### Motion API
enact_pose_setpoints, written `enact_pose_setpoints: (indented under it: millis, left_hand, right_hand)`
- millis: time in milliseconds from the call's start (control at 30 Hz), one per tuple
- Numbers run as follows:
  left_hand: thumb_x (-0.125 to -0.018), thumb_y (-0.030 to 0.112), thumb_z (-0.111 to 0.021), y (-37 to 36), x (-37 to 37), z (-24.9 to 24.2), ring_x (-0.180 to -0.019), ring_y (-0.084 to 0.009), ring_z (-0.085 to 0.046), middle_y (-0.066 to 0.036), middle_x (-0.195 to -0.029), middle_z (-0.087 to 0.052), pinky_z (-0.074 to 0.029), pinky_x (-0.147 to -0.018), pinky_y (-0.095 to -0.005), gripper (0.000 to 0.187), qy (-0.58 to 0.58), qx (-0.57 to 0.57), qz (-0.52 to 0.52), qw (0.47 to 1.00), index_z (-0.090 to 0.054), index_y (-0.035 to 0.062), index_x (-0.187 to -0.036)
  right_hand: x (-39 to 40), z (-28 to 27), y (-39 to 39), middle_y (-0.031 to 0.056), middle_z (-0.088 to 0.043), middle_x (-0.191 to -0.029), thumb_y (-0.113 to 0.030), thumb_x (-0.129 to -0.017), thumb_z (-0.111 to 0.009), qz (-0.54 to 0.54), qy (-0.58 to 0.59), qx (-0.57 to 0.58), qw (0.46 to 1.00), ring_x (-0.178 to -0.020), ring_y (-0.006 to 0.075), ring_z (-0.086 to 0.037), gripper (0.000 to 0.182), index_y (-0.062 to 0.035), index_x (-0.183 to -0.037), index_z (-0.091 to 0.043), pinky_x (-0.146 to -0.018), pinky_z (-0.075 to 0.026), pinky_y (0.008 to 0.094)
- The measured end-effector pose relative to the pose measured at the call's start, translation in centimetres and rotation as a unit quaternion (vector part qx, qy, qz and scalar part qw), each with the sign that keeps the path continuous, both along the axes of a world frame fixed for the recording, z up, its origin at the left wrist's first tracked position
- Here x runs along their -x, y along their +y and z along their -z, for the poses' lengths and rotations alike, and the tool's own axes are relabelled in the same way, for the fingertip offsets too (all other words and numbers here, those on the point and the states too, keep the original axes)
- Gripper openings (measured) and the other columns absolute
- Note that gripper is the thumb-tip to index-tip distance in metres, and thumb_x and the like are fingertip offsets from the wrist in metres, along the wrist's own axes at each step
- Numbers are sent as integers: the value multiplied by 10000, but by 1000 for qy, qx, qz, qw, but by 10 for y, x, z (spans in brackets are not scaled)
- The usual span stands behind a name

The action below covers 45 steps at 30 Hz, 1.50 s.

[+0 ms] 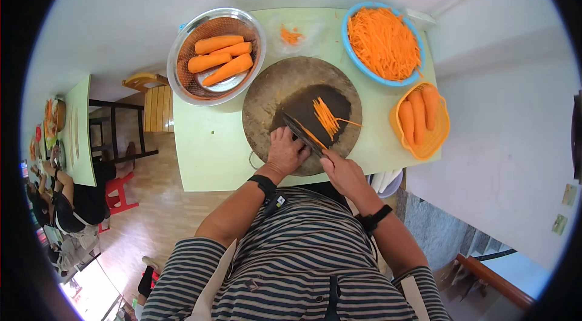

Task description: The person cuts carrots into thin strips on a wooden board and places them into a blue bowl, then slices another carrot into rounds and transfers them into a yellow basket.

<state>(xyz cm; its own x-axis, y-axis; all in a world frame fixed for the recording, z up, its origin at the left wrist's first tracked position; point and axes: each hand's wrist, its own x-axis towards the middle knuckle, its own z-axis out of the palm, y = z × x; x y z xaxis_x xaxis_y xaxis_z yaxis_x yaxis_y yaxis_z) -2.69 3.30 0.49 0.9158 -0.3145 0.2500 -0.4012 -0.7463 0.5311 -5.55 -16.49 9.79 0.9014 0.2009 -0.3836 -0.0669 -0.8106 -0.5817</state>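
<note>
On the round chopping board (260, 96), my right hand (344, 174) grips a dark-bladed knife (299, 132) that slants up to the left. My left hand (286, 151) lies against the blade's left side with its fingers curled down; what it presses on is hidden beneath the fingers. A thin orange strip lies along the blade's right side. Cut carrot strips (325, 116) form a small pile on the board's dark wet middle, with one strip pointing right.
A steel bowl (176, 78) with several peeled carrots stands back left. Back right is a blue basin (347, 42) full of shredded carrot, and an orange basket (445, 130) of carrots is below it. Carrot scraps (291, 35) lie behind the board. People sit far left.
</note>
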Motion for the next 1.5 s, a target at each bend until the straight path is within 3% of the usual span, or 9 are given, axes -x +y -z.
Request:
enact_pose_setpoints:
  millis: [133,200,300,500,900,1100,1200,1500]
  left_hand:
    - [-770,289,-763,-1,-1,1,-1007,-323,-504,-126,-1039,-556,-388,-880,-445,271,2,-3,-15,1000,-761,118,-981]
    - [-773,282,-764,-2,-1,2,-1006,-313,-509,-119,-1035,-564,-389,-880,-443,265,4,-1,-16,1000,-761,116,-979]
    - [-777,264,-765,-2,0,1,-1002,-298,-517,-108,-1024,-575,-392,-879,-441,255,-7,25,-20,999,-760,111,-981]
    - [-766,263,-767,-1,-1,1,-1010,-306,-513,-112,-1018,-563,-394,-879,-445,243,2,16,-21,1000,-759,114,-957]
    - [-763,295,-756,2,0,4,-1021,-338,-495,-139,-1021,-530,-385,-886,-461,264,10,8,-2,1000,-767,120,-960]
    - [-744,287,-775,-1,-2,3,-1002,-337,-503,-130,-1027,-539,-390,-857,-450,316,-8,11,-14,1000,-756,131,-1018]
    - [-769,258,-759,-1,0,-3,-997,-318,-530,-121,-1025,-579,-399,-874,-436,262,5,38,-21,999,-762,110,-985]
    - [-758,251,-744,1,-1,2,-999,-335,-500,-140,-993,-527,-393,-876,-452,269,2,28,-13,1000,-752,111,-987]
  right_hand:
    - [-19,17,11,264,-703,-905,-413,-1036,-497,8,-16,-24,1000,-847,463,-678,404,-94,-1244,-634,-750,-539,526]
    - [-23,22,9,271,-699,-915,-415,-1038,-492,61,-46,-86,993,-878,467,-674,417,-80,-1243,-633,-770,-538,520]
    - [-20,7,-7,273,-695,-921,-416,-1044,-479,100,-8,-102,990,-899,471,-671,426,-67,-1236,-631,-788,-536,515]
    - [8,-1,-17,270,-703,-918,-409,-1049,-473,13,21,-38,999,-890,463,-678,421,-77,-1262,-621,-776,-539,517]
    - [-1,0,3,250,-711,-920,-416,-1043,-482,-3,13,13,1000,-869,463,-677,422,-84,-1266,-617,-760,-538,525]
    - [-26,16,7,264,-702,-987,-401,-1039,-483,55,-12,-89,994,-918,476,-662,417,-70,-1247,-627,-808,-526,534]
    - [-20,5,-2,272,-698,-1011,-398,-1040,-479,53,-4,-87,995,-933,479,-661,423,-66,-1259,-622,-828,-523,530]
    - [16,-2,-18,274,-705,-955,-396,-1046,-478,17,36,-33,999,-923,472,-673,422,-69,-1274,-616,-802,-540,513]
